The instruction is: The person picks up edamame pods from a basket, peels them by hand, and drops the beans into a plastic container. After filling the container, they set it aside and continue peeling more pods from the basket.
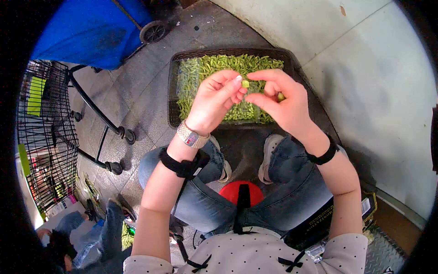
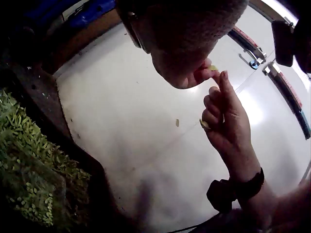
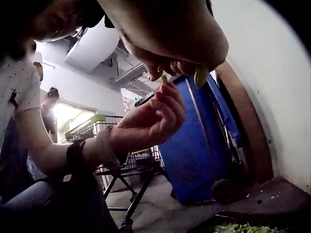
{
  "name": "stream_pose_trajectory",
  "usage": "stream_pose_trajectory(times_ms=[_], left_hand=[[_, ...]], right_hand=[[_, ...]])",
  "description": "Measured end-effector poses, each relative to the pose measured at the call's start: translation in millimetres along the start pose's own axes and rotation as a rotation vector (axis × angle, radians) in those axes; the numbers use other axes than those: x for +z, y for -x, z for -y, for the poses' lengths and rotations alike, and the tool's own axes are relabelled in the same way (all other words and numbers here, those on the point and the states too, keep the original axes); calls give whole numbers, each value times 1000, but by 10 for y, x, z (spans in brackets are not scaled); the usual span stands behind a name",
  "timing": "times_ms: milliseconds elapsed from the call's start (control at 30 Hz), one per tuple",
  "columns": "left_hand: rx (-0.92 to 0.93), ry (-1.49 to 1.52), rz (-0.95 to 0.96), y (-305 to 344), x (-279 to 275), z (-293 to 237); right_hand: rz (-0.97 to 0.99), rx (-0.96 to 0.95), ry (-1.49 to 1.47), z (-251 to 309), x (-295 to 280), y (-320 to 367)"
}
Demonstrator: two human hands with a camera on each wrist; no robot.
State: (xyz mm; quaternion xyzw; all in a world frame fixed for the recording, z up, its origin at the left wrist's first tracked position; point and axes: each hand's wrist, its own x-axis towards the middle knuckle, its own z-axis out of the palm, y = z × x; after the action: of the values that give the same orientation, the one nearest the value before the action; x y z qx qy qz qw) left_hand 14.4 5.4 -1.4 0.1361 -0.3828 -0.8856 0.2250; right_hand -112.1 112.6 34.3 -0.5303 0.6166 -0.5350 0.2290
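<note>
In the head view my left hand (image 1: pixel 212 100) pinches a small bright green piece of bean pod (image 1: pixel 245 84) between thumb and fingertips. Just right of it, my right hand (image 1: pixel 292 102) holds its thumb and forefinger apart. Its other fingers curl round a green pod (image 1: pixel 281 97), which pokes out at the little-finger side in the right wrist view. Both hands are over a dark woven basket (image 1: pixel 173 86) filled with green bean pods (image 1: pixel 262 62). Paler shelled beans (image 1: pixel 235 114) lie at its near side, partly hidden by the hands.
A white panel wall (image 1: pixel 365 77) rises at the right. To the left stand a black wire shopping cart (image 1: pixel 50 123) and a blue covered cart (image 1: pixel 100 27) with a wheel. A red stool (image 1: pixel 242 192) shows between the knees. Another person's legs (image 1: pixel 96 237) are at lower left.
</note>
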Motion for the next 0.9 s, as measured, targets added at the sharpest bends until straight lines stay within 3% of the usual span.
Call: stream_pose_trajectory(times_ms=[233,400,700,900], left_hand=[[-89,49,156,32,35,81],[-112,93,222,38,32,64],[-136,131,275,48,55,44],[-144,70,213,33,49,94]], right_hand=[[-58,-192,82,65,35,74],[-90,-192,52,72,48,82],[-106,-295,126,13,59,90],[-89,-375,231,-23,30,67]])
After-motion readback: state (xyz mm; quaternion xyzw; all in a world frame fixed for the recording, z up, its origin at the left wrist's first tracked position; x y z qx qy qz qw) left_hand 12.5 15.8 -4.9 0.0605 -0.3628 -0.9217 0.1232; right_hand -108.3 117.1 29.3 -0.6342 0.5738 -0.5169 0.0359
